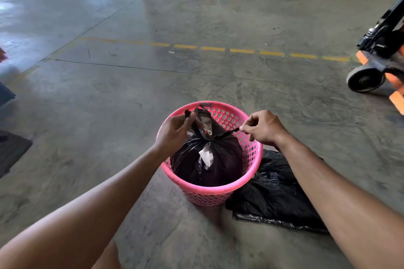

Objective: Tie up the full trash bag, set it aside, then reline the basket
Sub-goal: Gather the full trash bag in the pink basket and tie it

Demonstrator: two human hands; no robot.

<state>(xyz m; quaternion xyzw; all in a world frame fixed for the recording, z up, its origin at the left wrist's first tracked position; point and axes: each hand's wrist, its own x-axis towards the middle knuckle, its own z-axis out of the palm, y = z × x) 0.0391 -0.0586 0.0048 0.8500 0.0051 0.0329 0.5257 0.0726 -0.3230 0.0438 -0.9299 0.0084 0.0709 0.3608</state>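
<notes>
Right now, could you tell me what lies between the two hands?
In the head view, the gathered top of the black trash bag lies between the left hand and right hand, each pulling one end.

Both arms are bare from the near edge of the view to the wrists, with no sleeves showing. The left hand [175, 131] and right hand [263, 128] are uncovered, without gloves, rings or watch.

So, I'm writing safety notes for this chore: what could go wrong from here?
1. The thin black plastic trash bag is pulled taut between the left hand and right hand; a twisted corner could tear or slip.
2. White scraps show at the gathered neck and might spill.
3. The light pink perforated plastic basket may tip.
</notes>
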